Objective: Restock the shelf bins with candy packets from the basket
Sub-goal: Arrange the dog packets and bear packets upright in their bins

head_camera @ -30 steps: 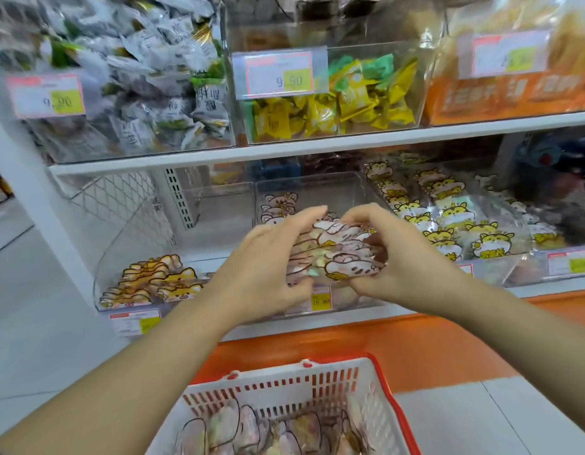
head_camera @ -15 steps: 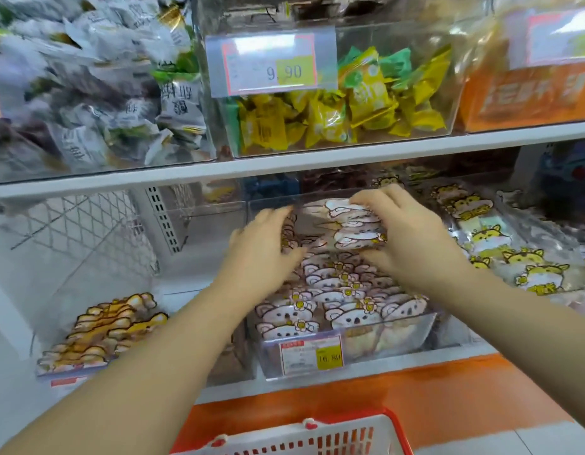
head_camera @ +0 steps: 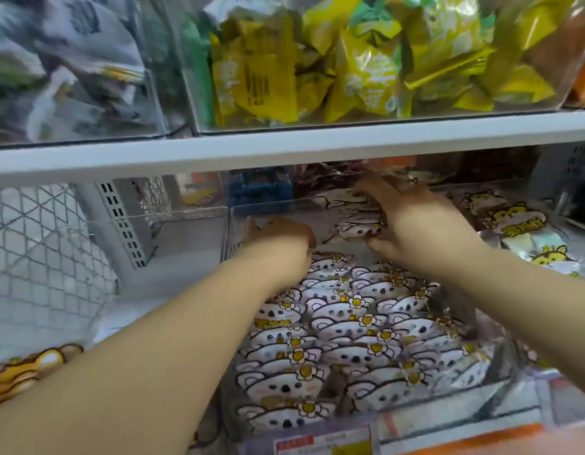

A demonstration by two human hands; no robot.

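Deep at the back of the clear plastic bin, a stack of white koala-print candy packets, gripped in the right hand. Just beside, left hand, fingers hidden, grip impossible to tell. Up front, rows of matching packets; rightwards, yellow hamster-print packets.

Both arms outstretched; left hand low, right hand fingers curled.
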